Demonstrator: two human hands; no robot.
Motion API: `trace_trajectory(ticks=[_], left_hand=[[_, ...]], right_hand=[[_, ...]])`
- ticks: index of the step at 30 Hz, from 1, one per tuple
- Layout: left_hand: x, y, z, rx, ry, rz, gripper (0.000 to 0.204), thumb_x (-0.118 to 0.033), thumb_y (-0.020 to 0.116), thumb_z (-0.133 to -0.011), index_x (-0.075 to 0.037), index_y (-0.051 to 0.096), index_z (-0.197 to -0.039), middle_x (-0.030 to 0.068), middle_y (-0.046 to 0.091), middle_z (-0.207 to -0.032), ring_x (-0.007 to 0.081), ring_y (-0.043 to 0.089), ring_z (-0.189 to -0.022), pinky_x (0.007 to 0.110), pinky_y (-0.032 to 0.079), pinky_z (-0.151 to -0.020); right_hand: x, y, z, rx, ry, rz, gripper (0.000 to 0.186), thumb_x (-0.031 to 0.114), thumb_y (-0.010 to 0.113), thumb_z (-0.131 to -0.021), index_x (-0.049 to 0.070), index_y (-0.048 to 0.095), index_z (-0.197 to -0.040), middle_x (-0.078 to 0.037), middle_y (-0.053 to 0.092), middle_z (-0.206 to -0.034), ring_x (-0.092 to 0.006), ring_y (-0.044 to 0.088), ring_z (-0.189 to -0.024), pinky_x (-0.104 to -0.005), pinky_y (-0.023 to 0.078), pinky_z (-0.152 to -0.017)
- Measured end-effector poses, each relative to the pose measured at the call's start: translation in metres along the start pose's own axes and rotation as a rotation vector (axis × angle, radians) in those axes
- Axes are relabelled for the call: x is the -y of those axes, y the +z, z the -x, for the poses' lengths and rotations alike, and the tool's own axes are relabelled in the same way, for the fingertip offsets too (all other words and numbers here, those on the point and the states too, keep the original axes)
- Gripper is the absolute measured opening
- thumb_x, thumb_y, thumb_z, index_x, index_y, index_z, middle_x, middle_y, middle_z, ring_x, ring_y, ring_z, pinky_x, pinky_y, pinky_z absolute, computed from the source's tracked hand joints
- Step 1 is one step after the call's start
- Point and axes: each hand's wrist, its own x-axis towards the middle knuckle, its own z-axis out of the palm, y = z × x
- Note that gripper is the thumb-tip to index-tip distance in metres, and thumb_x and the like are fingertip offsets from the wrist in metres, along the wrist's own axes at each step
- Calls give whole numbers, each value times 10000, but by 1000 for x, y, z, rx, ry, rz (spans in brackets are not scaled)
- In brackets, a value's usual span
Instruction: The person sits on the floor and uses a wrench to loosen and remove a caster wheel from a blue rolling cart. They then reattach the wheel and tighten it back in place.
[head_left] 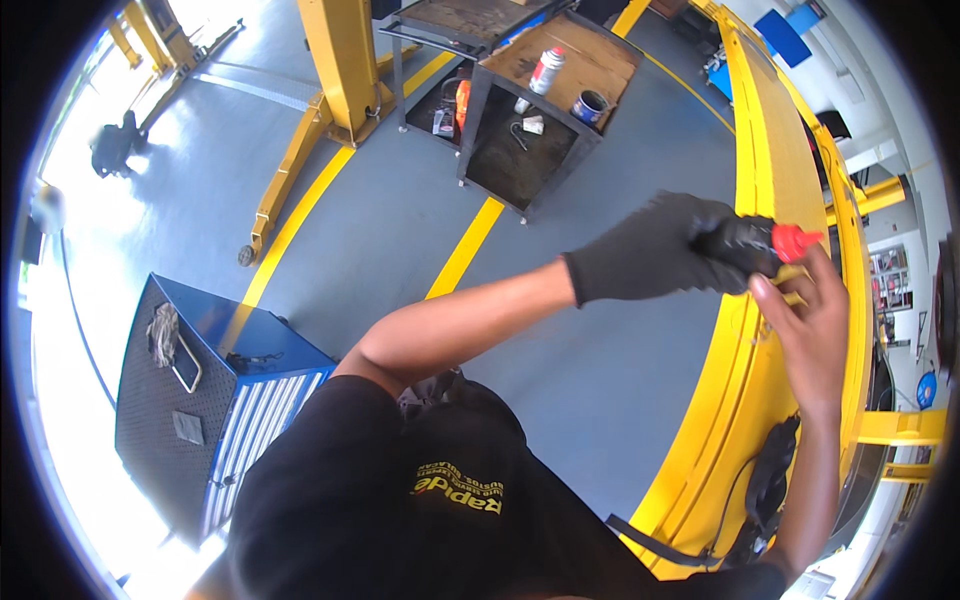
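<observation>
Spray can (pixel 546 70) and tin (pixel 589 105) atop brown cart (pixel 600 62)

A grey floor (pixel 400 220) marked with yellow lines (pixel 465 250) filled the workshop. A yellow lift post (pixel 345 60) stood at the top, beside a dark metal cart (pixel 540 130) bearing cans. A blue tool cabinet (pixel 215 400) sat lower left, where bright daylight washed in.

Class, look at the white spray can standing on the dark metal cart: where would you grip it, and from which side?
Grip the white spray can around the middle of its round body, coming from the side. It stands upright on the cart's top shelf, its cap on top. A small blue tin stands close by on one side, so approach from the other, more open side.
</observation>
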Motion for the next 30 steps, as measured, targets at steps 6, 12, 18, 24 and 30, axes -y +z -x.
trace_trajectory(ticks=[6, 12, 18, 24, 30], left_hand=[[27, -160, 21, -316, -101, -161, 523, -163, 789, -860, -13, 579, -1316, 51, 694, -1035, 111, 627, -836, 280, 536, -726], [116, -256, 152, -782, -549, -229, 447, -246, 682, -956, -21, 585, -1330, 93, 652, -1214, 152, 645, -1015, 286, 524, -839], [110, -156, 420, -1667, -976, -158, 373, -261, 601, -993, -27, 628, -1282, 27, 663, -1073, 104, 603, -910, 251, 487, -801], [33, 4, 425, -2327, -575, -253, 382, -284, 554, -1011, -27, 605, -1289, 72, 678, -1153, 137, 659, -970, 255, 508, -840], [108, 96, 383, -2437, -864, -24, 302, -279, 591, -993, -24, 689, -1123, 5, 676, -937, 85, 611, -809, 243, 481, -711]], right_hand=[[25, 106, -188, 294, -236, -85, 354, 182, 777, -843, 1, 644, -1117, -30, 663, -931, -84, 576, -710, -243, 466, -642], [-104, 240, -399, 59, -70, -95, 261, 209, 796, -850, -5, 656, -905, -54, 693, -774, -82, 612, -671, -244, 493, -634], [-244, 421, -524, -308, -156, 99, 435, 398, 796, -754, -20, 680, -778, -205, 702, -761, -403, 665, -700, -484, 499, -677], [-312, 431, -467, -357, 236, 305, 367, 370, 744, -842, 11, 722, -919, -204, 725, -942, -387, 713, -872, -500, 565, -756], [-316, 438, -460, -398, 494, 346, 449, 385, 719, -858, 29, 587, -1097, -221, 714, -1007, -402, 704, -947, -507, 563, -826]])
